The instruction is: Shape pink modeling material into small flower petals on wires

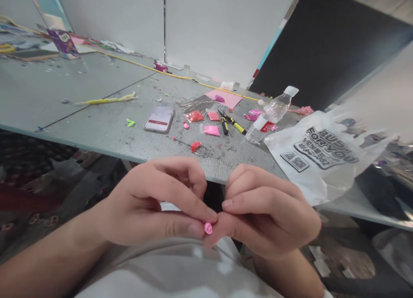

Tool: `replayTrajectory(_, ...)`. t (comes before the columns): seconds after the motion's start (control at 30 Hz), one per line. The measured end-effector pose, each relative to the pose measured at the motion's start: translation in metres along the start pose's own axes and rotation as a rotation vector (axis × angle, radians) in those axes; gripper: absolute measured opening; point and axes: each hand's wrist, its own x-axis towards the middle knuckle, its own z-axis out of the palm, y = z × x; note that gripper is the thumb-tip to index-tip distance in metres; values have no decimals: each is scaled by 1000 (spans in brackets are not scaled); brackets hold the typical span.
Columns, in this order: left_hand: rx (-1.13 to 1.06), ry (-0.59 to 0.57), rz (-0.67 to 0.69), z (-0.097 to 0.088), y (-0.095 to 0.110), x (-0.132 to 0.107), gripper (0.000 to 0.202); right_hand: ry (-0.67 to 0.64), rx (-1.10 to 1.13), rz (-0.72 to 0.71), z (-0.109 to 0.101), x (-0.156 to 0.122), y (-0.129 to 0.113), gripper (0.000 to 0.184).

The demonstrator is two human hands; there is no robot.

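Note:
My left hand (155, 201) and my right hand (267, 210) meet fingertip to fingertip below the table's front edge, above my lap. Both are pinched on a small pink piece (208, 228) that shows between the thumbs. Most of that piece is hidden by my fingers. On the grey table (106, 130) beyond lie a red bit on a thin wire (195, 146), small pink and red bags (211, 130), and pliers with yellow and black handles (230, 122).
A phone (158, 121) lies left of the bags. A clear water bottle (271, 114) leans beside a white printed plastic bag (319, 156) at the right. A yellow-green fuzzy stem (108, 100) and a pink sheet (224, 98) lie farther back. White panels stand behind.

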Motion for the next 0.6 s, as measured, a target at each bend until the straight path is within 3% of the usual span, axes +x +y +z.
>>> replayTrajectory(0.23,72,-29,63,-6,-3,0,13,-16,-48,94,0,-7,3,40)
replayTrajectory(0.6,-68,-11,27,-5,-19,-3,14,-5,-31,133,4,-6,8,58)
